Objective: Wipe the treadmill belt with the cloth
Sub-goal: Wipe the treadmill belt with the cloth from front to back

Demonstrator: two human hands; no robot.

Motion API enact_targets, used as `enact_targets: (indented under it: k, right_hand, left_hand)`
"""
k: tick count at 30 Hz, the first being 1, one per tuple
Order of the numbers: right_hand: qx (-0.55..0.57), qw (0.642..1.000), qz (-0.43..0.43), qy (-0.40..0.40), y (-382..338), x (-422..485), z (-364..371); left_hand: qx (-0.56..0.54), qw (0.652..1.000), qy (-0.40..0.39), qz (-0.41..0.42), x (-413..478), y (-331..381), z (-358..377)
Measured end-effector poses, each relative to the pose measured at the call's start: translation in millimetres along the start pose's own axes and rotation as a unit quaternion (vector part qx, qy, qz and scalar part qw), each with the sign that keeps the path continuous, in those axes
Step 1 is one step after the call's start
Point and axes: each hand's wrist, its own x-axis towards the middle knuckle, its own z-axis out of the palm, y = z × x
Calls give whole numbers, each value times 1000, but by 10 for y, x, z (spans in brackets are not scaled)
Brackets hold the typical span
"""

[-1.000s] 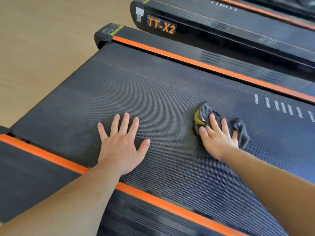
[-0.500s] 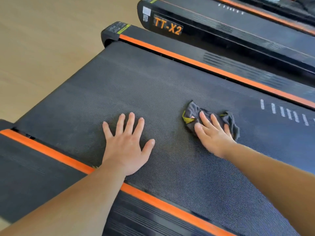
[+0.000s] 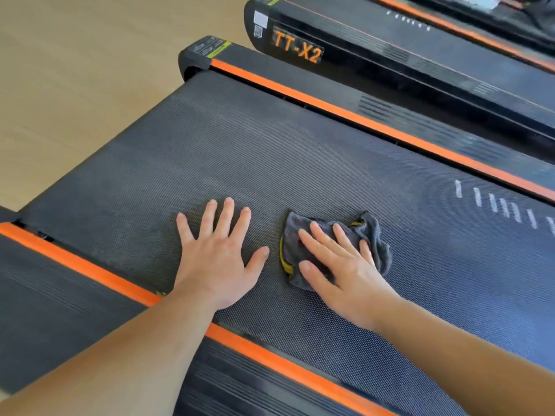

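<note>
Your right hand (image 3: 339, 265) presses cloth (image 3: 372, 235) flat on belt (image 3: 240, 151), fingers straight, slightly spread. Your left hand (image 3: 216, 256) beside cloth, fingers splayed, flat.

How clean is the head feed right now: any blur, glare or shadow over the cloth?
Head view: the cloth, left hand and right hand are sharp and evenly lit, with only faint shadows beneath. The belt shows a bluish sheen toward the right. The far side rail looks smeared by motion blur.
</note>
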Motion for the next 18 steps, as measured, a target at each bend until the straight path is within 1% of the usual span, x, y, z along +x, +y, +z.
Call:
enact_targets:
  k: [2, 5, 8, 9, 12, 13, 15, 16, 17, 18]
  right_hand:
    - [-12, 1000, 0, -7, -147, 60, 43]
    - [-105, 994, -7, -31, -183, 171, 132]
    - [-151, 988, 15, -3, 53, 335, 95]
    - [-148, 988, 48, 8, 175, 402, 33]
    - [-96, 978, 187, 12, 502, 613, -172]
    - [-81, 975, 208, 15, 543, 651, -198]
    - [-74, 974, 211, 38, 491, 668, -152]
    - [-83, 975, 197, 55, 404, 644, -86]
    - [-99, 979, 166, 71, 290, 591, -7]
    - [-113, 984, 114, 78, 164, 509, 81]
  left_hand:
    - [-2, 1000, 1, 0, -1, 3, -1]
    - [-6, 1000, -3, -3, -1, 14, -9]
    - [-11, 1000, -8, -3, 6, 2, -11]
    - [-10, 1000, -10, -2, 5, -3, -11]
    - [-11, 1000, -9, 1, 5, -11, -3]
    - [-11, 1000, -10, 1, 7, -13, -6]
    - [-9, 1000, -11, 1, 11, -8, -11]
    - [-8, 1000, -12, 0, 6, -6, -11]
    - [-8, 1000, -12, 0, 3, -4, -9]
    - [-7, 1000, -11, -1, 4, 0, -9]
